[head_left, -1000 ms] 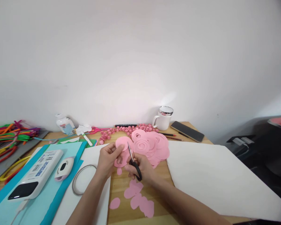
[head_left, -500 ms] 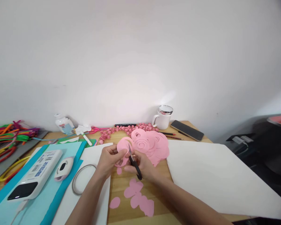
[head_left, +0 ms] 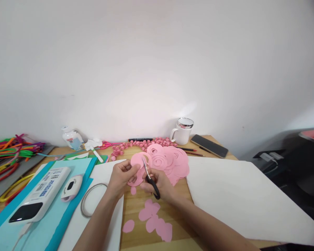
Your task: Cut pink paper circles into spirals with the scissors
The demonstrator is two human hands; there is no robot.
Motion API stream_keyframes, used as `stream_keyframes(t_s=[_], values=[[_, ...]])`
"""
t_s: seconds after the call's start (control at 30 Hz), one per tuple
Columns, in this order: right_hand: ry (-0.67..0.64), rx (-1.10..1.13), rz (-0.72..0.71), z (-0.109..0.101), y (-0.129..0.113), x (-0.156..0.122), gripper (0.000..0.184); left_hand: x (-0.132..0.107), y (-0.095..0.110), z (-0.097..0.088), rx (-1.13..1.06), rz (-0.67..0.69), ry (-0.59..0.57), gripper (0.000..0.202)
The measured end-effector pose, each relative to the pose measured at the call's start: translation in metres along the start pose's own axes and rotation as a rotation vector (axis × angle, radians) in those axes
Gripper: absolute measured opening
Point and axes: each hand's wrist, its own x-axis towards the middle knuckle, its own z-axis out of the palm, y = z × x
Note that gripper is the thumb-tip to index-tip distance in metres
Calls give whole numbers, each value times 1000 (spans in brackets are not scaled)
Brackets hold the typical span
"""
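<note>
My left hand [head_left: 125, 176] pinches a round pink paper piece [head_left: 136, 161] at its lower left edge, with a strip partly cut along its right side. Black-handled scissors [head_left: 152, 183] are in my right hand [head_left: 161, 184], their blades at the paper. Just behind the hands, a heap of pink paper spirals [head_left: 172, 164] lies on the wooden table. Nearer to me, between my forearms, rest several small pink paper offcuts [head_left: 152, 223].
Small rolled pink paper roses [head_left: 161, 141] lie along the wall. A white mug [head_left: 181, 134] and a phone [head_left: 209, 145] stand at the back right. White boards [head_left: 240, 195] flank the work spot. At left are a power bank [head_left: 40, 195], a tape roll [head_left: 84, 205] and pipe cleaners [head_left: 18, 150].
The scissors have shifted slightly right in my right hand, and the gap between the cut strip and the paper disc looks different. My left hand stays nearly in place.
</note>
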Motion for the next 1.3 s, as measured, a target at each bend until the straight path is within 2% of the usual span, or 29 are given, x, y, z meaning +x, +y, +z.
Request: stream_keyframes(t_s=[0.43,0.6,0.8,1.3], values=[[1,11,52,2,6,-2,40,1,1,0,-86,0,14,22],[-35,15,74,4,-1,-3,42,1,1,0,-53,1,24,25],[-71,97,-6,2,-8,-2,48,0,-1,0,24,-16,-48,30],[-34,57,-25,1,-5,-1,39,0,-3,0,17,-12,-15,33]])
